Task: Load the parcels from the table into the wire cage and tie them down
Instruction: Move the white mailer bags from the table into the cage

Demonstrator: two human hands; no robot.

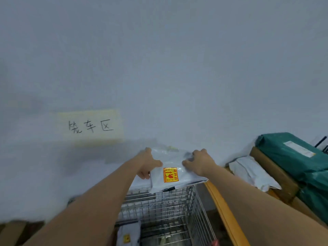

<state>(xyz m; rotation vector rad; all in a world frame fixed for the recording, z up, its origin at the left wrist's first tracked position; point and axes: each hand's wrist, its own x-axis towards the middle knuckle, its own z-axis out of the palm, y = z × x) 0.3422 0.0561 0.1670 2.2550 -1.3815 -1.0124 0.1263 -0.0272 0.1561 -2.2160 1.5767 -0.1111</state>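
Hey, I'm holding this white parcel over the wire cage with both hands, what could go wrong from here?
1. The white parcel carries an orange fragile sticker; dropping it into the wire cage might damage the contents.
2. The left hand and right hand grip only its glossy edges, so it may slip.
3. A grey parcel already lies in the cage; landing on it could crush it.
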